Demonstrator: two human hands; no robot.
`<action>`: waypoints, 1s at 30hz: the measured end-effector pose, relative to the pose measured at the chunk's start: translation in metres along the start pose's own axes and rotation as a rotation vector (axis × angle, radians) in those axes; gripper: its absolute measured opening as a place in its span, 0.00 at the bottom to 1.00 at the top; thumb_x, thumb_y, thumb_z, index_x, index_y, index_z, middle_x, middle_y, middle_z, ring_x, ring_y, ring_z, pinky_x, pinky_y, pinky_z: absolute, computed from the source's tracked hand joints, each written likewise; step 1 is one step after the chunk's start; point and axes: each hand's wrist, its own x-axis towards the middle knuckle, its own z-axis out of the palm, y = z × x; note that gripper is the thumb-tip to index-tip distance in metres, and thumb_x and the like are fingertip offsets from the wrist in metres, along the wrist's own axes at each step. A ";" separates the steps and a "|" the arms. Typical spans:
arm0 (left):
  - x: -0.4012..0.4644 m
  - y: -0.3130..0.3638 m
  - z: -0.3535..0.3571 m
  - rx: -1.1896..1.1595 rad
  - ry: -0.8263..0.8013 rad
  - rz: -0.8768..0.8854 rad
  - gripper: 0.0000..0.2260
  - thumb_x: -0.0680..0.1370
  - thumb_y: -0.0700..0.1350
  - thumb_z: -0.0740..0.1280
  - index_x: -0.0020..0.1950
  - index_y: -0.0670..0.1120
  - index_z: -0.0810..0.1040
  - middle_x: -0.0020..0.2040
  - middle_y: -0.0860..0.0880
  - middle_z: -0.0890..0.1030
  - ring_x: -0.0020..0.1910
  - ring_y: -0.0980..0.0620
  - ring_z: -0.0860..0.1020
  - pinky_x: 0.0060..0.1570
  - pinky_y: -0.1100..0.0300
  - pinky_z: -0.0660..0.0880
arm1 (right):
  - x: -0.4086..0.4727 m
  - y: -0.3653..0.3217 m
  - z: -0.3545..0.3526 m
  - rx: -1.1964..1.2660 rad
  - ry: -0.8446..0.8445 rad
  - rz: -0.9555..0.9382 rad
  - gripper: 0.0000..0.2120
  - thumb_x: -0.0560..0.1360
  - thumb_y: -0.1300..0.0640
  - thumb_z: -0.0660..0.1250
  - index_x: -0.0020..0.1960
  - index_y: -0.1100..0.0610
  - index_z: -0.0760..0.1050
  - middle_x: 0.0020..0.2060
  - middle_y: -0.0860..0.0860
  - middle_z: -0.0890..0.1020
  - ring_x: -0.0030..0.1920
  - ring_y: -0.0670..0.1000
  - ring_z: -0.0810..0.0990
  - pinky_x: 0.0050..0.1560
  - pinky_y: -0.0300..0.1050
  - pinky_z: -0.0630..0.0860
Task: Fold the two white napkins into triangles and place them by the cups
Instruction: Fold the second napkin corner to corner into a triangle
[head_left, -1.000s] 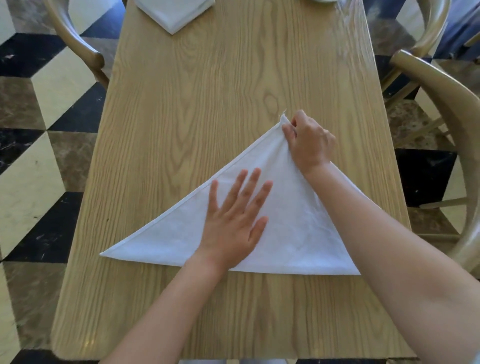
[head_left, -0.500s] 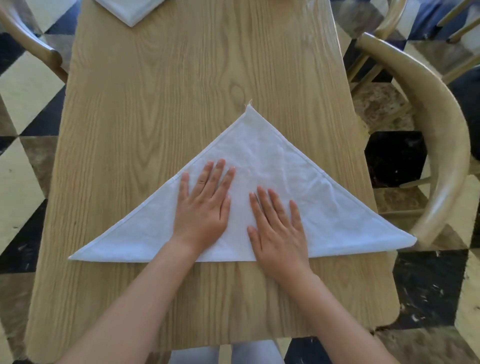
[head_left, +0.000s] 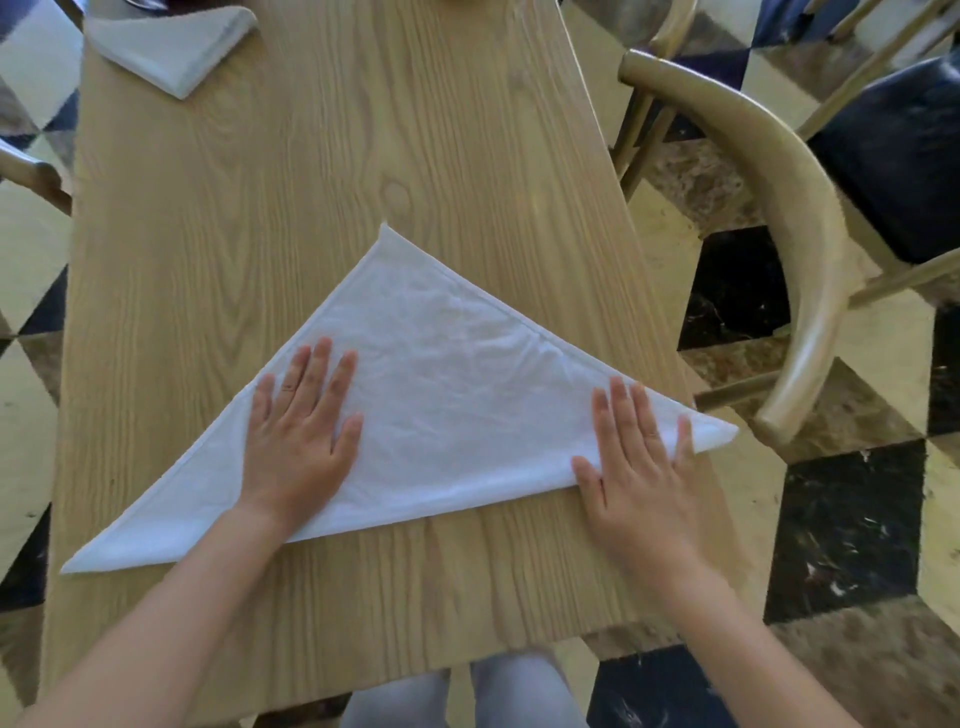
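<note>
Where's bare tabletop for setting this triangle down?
The wide strip of table between the big napkin's apex and the folded napkin at the far left corner is bare. The near half is crowded: left hand and right hand press the napkin.

A white napkin lies flat as a wide, wrinkled triangle, apex toward 12 o'clock, its 3 o'clock corner overhanging the edge. At 11 o'clock rests a second napkin, apparently folded smaller.

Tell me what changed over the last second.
The right hand let go of the big napkin's top corner, pressed flat near the middle, then slid out toward its right tip. The left hand stayed flat on it. The folded napkin stayed put.
</note>
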 end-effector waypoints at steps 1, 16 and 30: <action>-0.003 -0.006 -0.003 0.022 -0.003 -0.028 0.29 0.76 0.57 0.44 0.77 0.51 0.49 0.78 0.51 0.49 0.76 0.55 0.46 0.73 0.47 0.42 | -0.001 -0.019 0.004 0.045 0.019 -0.053 0.29 0.79 0.46 0.45 0.76 0.56 0.49 0.76 0.51 0.51 0.76 0.50 0.49 0.72 0.59 0.44; -0.025 0.075 0.028 -0.028 0.010 0.040 0.27 0.77 0.54 0.50 0.77 0.50 0.54 0.77 0.48 0.53 0.76 0.53 0.50 0.72 0.45 0.46 | 0.003 0.022 0.017 -0.006 -0.088 0.040 0.29 0.78 0.45 0.39 0.76 0.54 0.40 0.76 0.47 0.44 0.75 0.46 0.40 0.74 0.49 0.37; -0.030 0.064 0.016 -0.369 -0.003 0.039 0.25 0.81 0.44 0.57 0.76 0.43 0.54 0.77 0.48 0.53 0.76 0.52 0.48 0.75 0.51 0.48 | 0.068 -0.165 0.006 0.188 -0.041 -0.307 0.26 0.80 0.53 0.44 0.76 0.48 0.42 0.76 0.46 0.43 0.75 0.47 0.40 0.73 0.54 0.37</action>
